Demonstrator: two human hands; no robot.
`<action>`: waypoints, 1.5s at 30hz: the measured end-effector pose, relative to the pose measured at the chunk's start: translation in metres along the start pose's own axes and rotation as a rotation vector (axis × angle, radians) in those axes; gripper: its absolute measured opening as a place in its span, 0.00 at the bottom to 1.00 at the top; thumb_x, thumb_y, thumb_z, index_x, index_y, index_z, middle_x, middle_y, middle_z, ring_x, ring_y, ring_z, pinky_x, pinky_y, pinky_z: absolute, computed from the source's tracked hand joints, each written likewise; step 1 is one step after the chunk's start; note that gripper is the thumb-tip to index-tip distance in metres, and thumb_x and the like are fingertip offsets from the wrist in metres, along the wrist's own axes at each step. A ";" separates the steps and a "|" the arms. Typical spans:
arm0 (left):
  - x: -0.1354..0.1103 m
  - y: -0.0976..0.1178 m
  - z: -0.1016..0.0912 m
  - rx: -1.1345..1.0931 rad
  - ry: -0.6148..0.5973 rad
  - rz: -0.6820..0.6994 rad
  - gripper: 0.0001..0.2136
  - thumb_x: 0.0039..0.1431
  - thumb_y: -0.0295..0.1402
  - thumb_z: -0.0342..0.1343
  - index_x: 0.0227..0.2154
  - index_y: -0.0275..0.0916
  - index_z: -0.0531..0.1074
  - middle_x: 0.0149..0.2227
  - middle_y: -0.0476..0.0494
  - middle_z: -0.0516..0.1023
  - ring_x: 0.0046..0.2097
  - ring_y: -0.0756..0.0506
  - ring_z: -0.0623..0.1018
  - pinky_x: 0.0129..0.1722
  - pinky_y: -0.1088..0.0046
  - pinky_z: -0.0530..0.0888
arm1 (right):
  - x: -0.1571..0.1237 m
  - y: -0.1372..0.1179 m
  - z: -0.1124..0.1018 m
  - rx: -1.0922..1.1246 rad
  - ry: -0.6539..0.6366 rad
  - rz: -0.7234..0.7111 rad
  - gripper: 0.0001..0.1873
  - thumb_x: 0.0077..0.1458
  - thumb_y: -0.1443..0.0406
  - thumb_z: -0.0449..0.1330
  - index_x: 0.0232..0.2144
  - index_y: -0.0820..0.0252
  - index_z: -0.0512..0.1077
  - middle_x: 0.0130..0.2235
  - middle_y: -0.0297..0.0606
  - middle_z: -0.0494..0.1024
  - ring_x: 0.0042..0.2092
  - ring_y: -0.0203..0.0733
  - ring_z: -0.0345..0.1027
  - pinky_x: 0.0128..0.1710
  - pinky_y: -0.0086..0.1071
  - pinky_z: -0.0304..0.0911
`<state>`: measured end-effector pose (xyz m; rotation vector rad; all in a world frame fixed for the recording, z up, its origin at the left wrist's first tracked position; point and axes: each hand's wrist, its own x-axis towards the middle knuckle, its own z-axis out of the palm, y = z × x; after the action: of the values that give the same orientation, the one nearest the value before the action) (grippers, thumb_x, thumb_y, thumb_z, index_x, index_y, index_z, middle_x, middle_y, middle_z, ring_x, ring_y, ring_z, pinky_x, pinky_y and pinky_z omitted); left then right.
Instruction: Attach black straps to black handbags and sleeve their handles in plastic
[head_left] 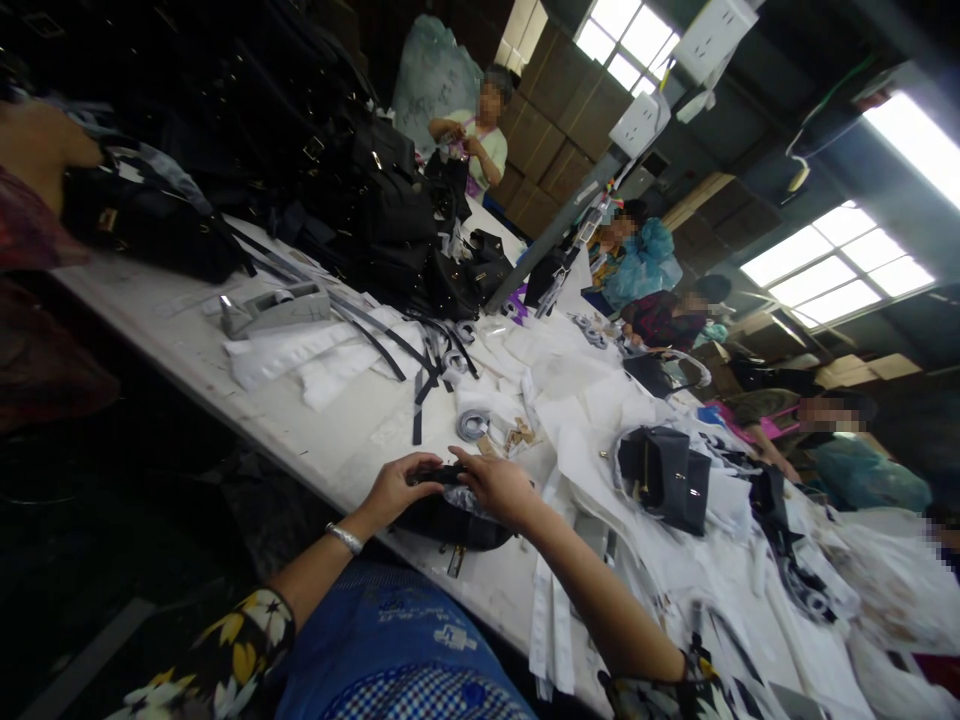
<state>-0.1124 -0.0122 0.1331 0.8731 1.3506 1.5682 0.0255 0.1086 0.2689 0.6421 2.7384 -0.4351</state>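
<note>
Head view: pinching a dark strap-like piece in a closed-up left hand, touching it with a curled right hand (can't tell how firmly), just over a black bag at the near edge of the table. Guessing midway: already laid out, not yet set aside, hard to tell beyond that.

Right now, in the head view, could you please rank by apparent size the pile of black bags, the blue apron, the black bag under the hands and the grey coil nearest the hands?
1. Pile of black bags
2. Blue apron
3. Black bag, partly covered
4. Grey coil
</note>
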 end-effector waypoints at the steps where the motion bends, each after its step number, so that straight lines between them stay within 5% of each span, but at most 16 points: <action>1: 0.000 0.001 0.001 0.001 -0.005 0.002 0.19 0.47 0.38 0.68 0.42 0.37 0.75 0.42 0.41 0.81 0.46 0.40 0.80 0.51 0.60 0.74 | 0.003 -0.002 0.000 -0.046 -0.024 0.005 0.27 0.63 0.61 0.52 0.64 0.50 0.56 0.48 0.45 0.78 0.48 0.50 0.72 0.43 0.36 0.63; 13: -0.006 0.001 -0.002 0.035 0.027 0.065 0.16 0.51 0.39 0.64 0.41 0.37 0.76 0.43 0.40 0.80 0.47 0.41 0.79 0.50 0.63 0.74 | 0.011 -0.004 -0.012 -0.082 -0.026 -0.055 0.15 0.59 0.55 0.58 0.46 0.51 0.74 0.40 0.37 0.80 0.43 0.46 0.72 0.37 0.32 0.60; 19: -0.009 0.003 -0.002 0.004 0.039 0.049 0.18 0.49 0.38 0.66 0.42 0.37 0.75 0.43 0.40 0.80 0.47 0.41 0.78 0.52 0.62 0.73 | 0.009 -0.006 -0.010 -0.109 0.019 -0.042 0.15 0.60 0.55 0.57 0.48 0.45 0.75 0.50 0.34 0.75 0.45 0.44 0.71 0.38 0.33 0.61; 26: -0.014 0.002 -0.007 0.090 0.031 0.098 0.17 0.51 0.37 0.66 0.43 0.39 0.76 0.45 0.41 0.80 0.49 0.41 0.77 0.54 0.63 0.72 | 0.009 -0.013 -0.011 -0.121 0.021 -0.033 0.19 0.59 0.58 0.58 0.52 0.51 0.70 0.43 0.38 0.78 0.45 0.46 0.69 0.39 0.34 0.59; 29: -0.015 -0.003 -0.006 0.034 0.050 0.074 0.19 0.50 0.37 0.67 0.44 0.38 0.76 0.45 0.41 0.80 0.48 0.41 0.78 0.52 0.63 0.73 | 0.010 -0.013 -0.010 -0.130 0.032 -0.022 0.14 0.59 0.58 0.58 0.47 0.54 0.72 0.40 0.38 0.78 0.43 0.45 0.69 0.37 0.33 0.57; 40: -0.013 -0.003 0.001 -0.022 0.120 -0.022 0.16 0.46 0.36 0.69 0.39 0.37 0.80 0.42 0.40 0.83 0.45 0.39 0.80 0.51 0.62 0.74 | 0.020 -0.019 -0.013 -0.260 0.010 -0.167 0.07 0.57 0.61 0.62 0.36 0.56 0.78 0.35 0.38 0.81 0.41 0.45 0.68 0.39 0.34 0.56; 45: -0.013 -0.008 0.003 -0.076 0.137 -0.033 0.17 0.47 0.37 0.68 0.40 0.36 0.79 0.41 0.40 0.83 0.44 0.39 0.81 0.49 0.62 0.75 | 0.030 -0.007 -0.009 -0.127 0.004 -0.259 0.07 0.57 0.62 0.63 0.38 0.56 0.78 0.35 0.36 0.81 0.39 0.43 0.69 0.38 0.32 0.58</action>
<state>-0.1031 -0.0231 0.1261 0.7049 1.3844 1.6675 -0.0054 0.1173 0.2681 0.2581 2.8353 -0.3117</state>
